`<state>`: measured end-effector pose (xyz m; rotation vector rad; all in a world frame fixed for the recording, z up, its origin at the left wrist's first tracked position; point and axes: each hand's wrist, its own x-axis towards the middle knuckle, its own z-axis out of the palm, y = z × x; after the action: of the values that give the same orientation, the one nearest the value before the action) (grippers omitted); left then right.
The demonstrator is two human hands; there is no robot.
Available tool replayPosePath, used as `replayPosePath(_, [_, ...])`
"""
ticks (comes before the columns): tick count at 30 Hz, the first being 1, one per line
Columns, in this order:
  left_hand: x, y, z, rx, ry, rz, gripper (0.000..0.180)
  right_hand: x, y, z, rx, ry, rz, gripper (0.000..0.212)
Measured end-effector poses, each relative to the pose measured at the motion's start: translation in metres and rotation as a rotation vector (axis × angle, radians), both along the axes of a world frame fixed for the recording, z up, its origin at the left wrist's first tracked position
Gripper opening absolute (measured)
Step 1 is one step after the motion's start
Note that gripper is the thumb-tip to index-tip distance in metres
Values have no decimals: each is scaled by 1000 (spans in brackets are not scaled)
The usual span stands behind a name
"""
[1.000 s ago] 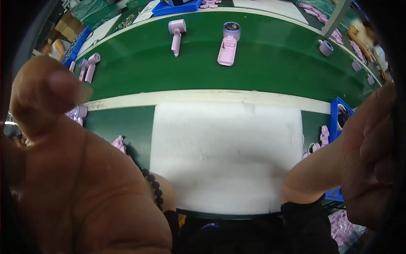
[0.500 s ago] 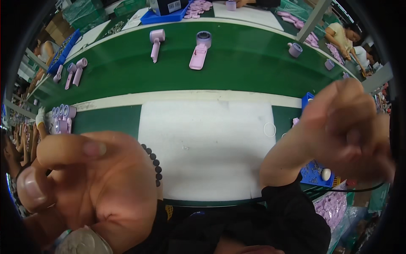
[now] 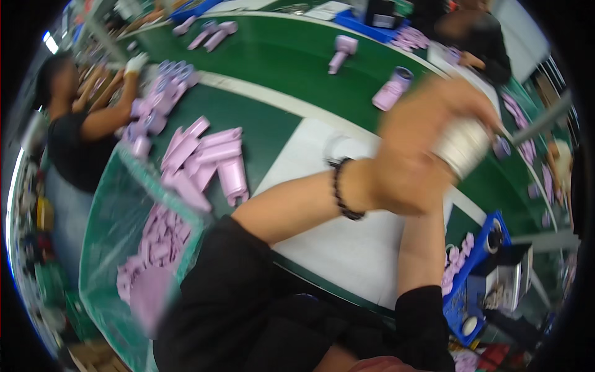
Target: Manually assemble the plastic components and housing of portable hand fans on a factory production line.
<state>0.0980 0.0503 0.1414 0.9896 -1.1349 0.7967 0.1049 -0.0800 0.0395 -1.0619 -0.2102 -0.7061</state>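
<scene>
My left hand (image 3: 403, 152), with a dark bead bracelet (image 3: 341, 189) at the wrist, reaches across to the right, smeared by motion. Its fingers curl around a white ribbed roll (image 3: 463, 147), whose exact kind I cannot make out. My right forearm (image 3: 423, 257) rises from below and meets the left hand. The right hand's fingers are hidden or blurred into it. Beneath both arms lies a white sheet (image 3: 334, 242) on the green table. Pink handle-shaped plastic parts (image 3: 217, 152) are piled left of it.
A green-lined bin (image 3: 102, 248) of pink parts stands at my left. Pink handheld devices (image 3: 343, 51) sit along the green belt (image 3: 279, 62). Blue trays (image 3: 455, 310) with small parts are at the right. Co-workers work at the left (image 3: 87, 124) and far side (image 3: 483, 46).
My left hand has swung across to the right and met my right arm; the white roll now shows in it. The view has turned left, bringing the pink parts and bin into sight.
</scene>
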Motion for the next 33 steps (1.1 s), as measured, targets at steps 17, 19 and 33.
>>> replayPosePath(17, [7, 115, -36, 1273, 99, 469, 41, 88, 0, -61, -377, 327, 85, 19])
replayPosePath(19, [10, 191, -35, 1341, 518, 844, 33, 82, 3, -56, -452, 308, 12, 18])
replayPosePath(33, [-49, 421, -144, 1185, 1207, 1316, 37, 81, 22, -60, -515, 300, 115, 15])
